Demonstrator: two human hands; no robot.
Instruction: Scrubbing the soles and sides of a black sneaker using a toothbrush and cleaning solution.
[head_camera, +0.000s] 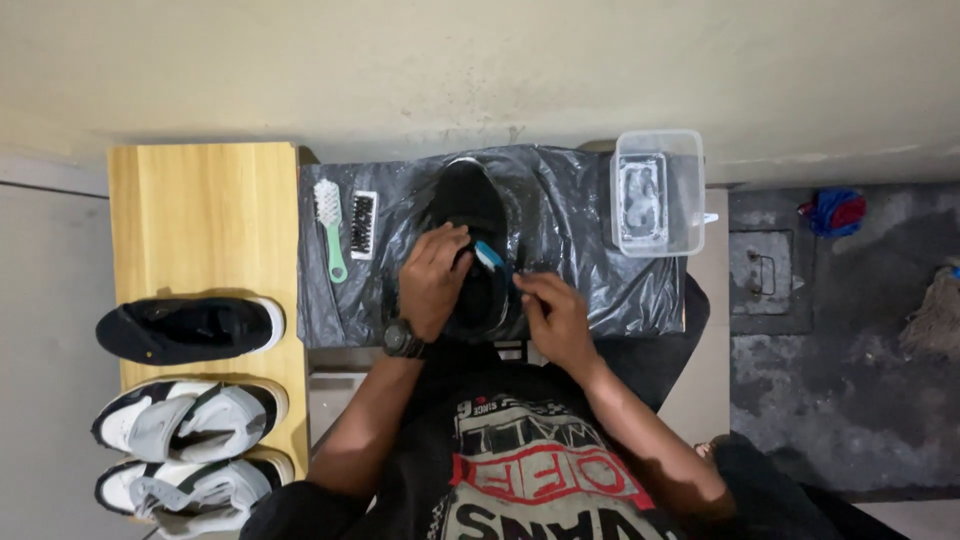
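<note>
At the centre of the frame a black shoe (470, 250) is laid on black plastic sheeting (580, 240), its long axis running up and down. It is clasped by the left hand (432, 280); a blue brush (492, 257) is gripped in the right hand (555, 320), just right of the shoe.

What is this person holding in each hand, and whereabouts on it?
The left hand grips the black shoe across its top. The right hand pinches the handle end of a small blue brush, its head on the shoe.
</note>
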